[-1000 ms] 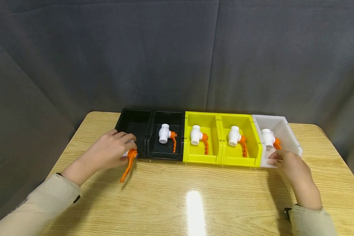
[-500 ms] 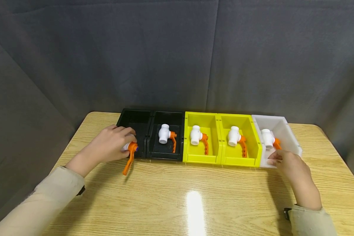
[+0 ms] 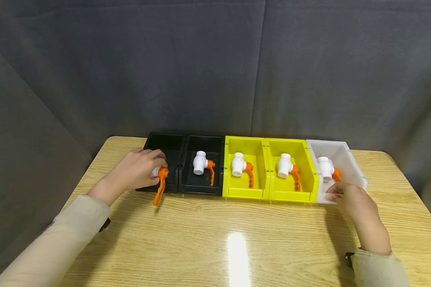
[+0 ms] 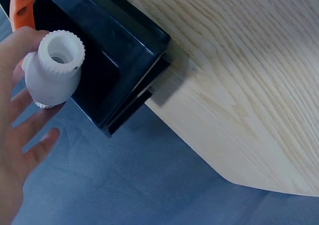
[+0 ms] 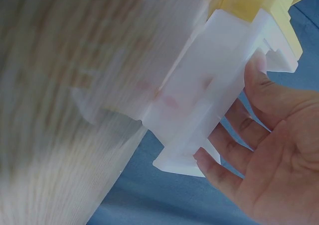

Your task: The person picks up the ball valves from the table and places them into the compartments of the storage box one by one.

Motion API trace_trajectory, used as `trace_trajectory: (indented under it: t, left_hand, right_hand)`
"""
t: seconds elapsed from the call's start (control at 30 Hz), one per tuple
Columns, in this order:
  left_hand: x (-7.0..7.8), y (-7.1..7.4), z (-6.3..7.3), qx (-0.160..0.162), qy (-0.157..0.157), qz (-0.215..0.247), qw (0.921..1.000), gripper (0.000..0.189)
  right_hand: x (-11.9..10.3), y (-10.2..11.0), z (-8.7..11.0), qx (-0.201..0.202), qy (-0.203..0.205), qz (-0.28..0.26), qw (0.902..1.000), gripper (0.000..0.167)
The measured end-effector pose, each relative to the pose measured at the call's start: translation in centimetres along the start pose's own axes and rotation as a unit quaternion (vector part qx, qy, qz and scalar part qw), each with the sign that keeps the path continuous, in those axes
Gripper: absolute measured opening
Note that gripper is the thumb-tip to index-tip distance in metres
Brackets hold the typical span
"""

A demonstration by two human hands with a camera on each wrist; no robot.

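Note:
In the head view, my left hand grips a white ball valve with an orange lever handle. The valve is over the front part of the leftmost black bin, its handle hanging toward the table's front. Past the valve body, two fingers spread out in the left wrist view. My right hand rests at the front edge of the white bin, fingertips reaching over its rim. Near those fingertips another white valve lies in that bin; I see nothing pinched between thumb and fingers.
The bins stand side by side at the back of a wooden table. A second black bin and two yellow bins each hold one similar valve. A dark grey curtain hangs behind.
My left hand has moved slightly rightward and away from me, bringing the gripped ball valve farther over the leftmost black bin. My right hand stays at the white bin.

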State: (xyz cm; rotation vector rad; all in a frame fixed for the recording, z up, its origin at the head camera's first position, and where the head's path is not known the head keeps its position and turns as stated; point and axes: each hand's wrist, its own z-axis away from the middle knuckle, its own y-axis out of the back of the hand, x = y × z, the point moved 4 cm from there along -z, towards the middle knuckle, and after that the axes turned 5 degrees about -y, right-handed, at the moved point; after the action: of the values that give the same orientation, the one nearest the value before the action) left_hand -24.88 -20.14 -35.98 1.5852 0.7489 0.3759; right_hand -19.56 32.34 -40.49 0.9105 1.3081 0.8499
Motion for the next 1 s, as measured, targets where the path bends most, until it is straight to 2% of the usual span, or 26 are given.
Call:
trace_trajectory:
  t: [0.47, 0.83, 1.0]
  left_hand:
    - [-2.0, -0.8, -0.7, -0.031, 0.043, 0.047, 0.9975, 0.028]
    - [-2.9, -1.0, -1.4, -0.053, 0.042, 0.053, 0.9963, 0.028]
    - [-3.3, -1.1, -2.0, -0.07, 0.055, 0.062, 0.9941, 0.029]
  right_hand:
    - [0.2, 0.0, 0.0, 0.001, -0.002, -0.001, 1.0, 0.011]
    - [0.0, 0.0, -0.1, -0.003, -0.003, 0.002, 1.0, 0.012]
    - [0.1, -0.1, -0.1, -0.007, -0.007, 0.001, 1.0, 0.012]
